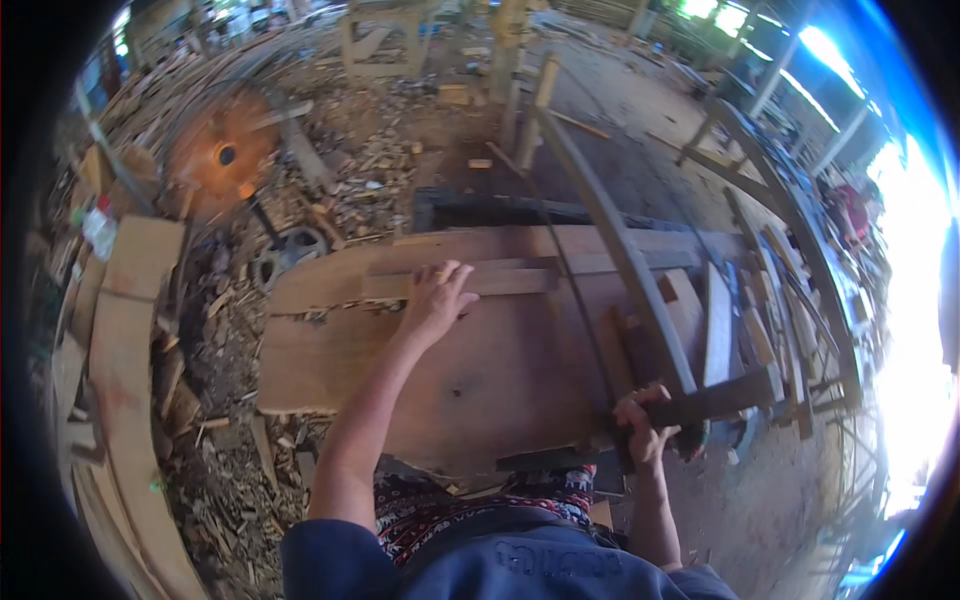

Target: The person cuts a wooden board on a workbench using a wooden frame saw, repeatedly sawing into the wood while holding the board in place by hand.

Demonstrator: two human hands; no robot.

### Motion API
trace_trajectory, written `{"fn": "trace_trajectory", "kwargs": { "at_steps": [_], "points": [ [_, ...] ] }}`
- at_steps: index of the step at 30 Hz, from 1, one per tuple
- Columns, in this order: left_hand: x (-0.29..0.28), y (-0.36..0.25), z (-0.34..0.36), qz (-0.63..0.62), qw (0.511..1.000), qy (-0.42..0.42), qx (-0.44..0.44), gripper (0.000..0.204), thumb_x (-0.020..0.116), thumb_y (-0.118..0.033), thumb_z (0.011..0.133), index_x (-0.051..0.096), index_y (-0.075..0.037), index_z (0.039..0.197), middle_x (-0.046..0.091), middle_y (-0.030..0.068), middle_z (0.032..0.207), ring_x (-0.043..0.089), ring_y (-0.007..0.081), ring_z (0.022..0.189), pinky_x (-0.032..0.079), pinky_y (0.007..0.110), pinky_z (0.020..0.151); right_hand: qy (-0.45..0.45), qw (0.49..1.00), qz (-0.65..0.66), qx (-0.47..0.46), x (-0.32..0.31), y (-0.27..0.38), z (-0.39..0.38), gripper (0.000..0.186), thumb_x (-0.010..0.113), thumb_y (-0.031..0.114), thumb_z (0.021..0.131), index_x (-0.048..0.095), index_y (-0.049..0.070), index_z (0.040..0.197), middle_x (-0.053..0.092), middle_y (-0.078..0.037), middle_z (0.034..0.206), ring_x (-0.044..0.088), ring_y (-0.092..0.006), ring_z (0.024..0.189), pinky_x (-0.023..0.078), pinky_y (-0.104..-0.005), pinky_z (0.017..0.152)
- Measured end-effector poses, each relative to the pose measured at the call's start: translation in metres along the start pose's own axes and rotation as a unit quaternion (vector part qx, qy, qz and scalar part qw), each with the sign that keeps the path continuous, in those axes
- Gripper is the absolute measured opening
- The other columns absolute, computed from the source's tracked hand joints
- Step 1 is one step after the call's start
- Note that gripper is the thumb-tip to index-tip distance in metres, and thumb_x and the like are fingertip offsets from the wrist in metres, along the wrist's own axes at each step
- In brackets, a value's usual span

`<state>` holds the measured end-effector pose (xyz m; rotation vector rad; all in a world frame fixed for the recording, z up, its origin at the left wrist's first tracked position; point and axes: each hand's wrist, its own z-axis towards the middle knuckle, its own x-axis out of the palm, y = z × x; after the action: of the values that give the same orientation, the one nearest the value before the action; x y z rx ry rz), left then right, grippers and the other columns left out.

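Observation:
My right hand (pixel 645 418) is closed round the lower end of a wooden frame saw (pixel 615 235), beside its dark crosspiece. The saw's long beam slants away from me to the far upright, and its narrow blade runs along the left side over the board. Under it lies a wide reddish-brown wooden board (pixel 400 370) with rough edges and a crack at the left. On this board rests a narrow strip of wood (pixel 515 281). My left hand (pixel 438 302) bears down on the strip, fingers bent over it; its underside is hidden.
Several long planks (pixel 135 370) lie at the left. An orange fan-like disc (pixel 222 155), blurred, stands on a base beyond the board's left end. Wood offcuts (pixel 370 180) litter the ground. At the right are wood pieces and a dark wooden frame (pixel 800 225).

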<state>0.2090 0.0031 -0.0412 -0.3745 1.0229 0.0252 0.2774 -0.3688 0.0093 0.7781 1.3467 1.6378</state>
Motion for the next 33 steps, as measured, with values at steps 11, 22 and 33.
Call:
{"fn": "trace_trajectory", "kwargs": {
  "at_steps": [11, 22, 33],
  "points": [
    [-0.003, -0.005, -0.003, -0.035, 0.999, 0.015, 0.013, 0.045, 0.068, -0.026, 0.086, 0.054, -0.009, 0.125, 0.052, 0.0104, 0.118, 0.050, 0.0331, 0.107, 0.036, 0.045, 0.095, 0.036, 0.997, -0.047, 0.050, 0.004, -0.009, -0.017, 0.013, 0.065, 0.017, 0.088, 0.061, 0.006, 0.083, 0.057, 0.001, 0.072, 0.056, -0.0078, 0.065, 0.044, -0.0266, 0.057],
    [-0.007, -0.007, 0.003, -0.057, 0.997, 0.045, -0.010, 0.045, 0.064, -0.033, 0.089, 0.053, -0.011, 0.127, 0.052, 0.0093, 0.121, 0.049, 0.0319, 0.112, 0.036, 0.047, 0.094, 0.029, 0.994, -0.033, 0.095, -0.006, -0.015, -0.015, 0.023, 0.073, 0.023, 0.083, 0.061, 0.003, 0.088, 0.061, -0.005, 0.078, 0.059, -0.0139, 0.070, 0.049, -0.0312, 0.062],
    [0.000, 0.015, 0.005, 0.042, 0.999, 0.009, -0.034, 0.045, 0.065, -0.035, 0.088, 0.055, -0.013, 0.126, 0.053, 0.0066, 0.119, 0.051, 0.0292, 0.109, 0.038, 0.046, 0.093, -0.017, 0.998, 0.040, 0.054, 0.004, -0.003, -0.002, 0.007, 0.061, 0.008, 0.082, 0.057, 0.002, 0.083, 0.061, -0.007, 0.070, 0.059, -0.0138, 0.063, 0.047, -0.0271, 0.058]
  ]
}}
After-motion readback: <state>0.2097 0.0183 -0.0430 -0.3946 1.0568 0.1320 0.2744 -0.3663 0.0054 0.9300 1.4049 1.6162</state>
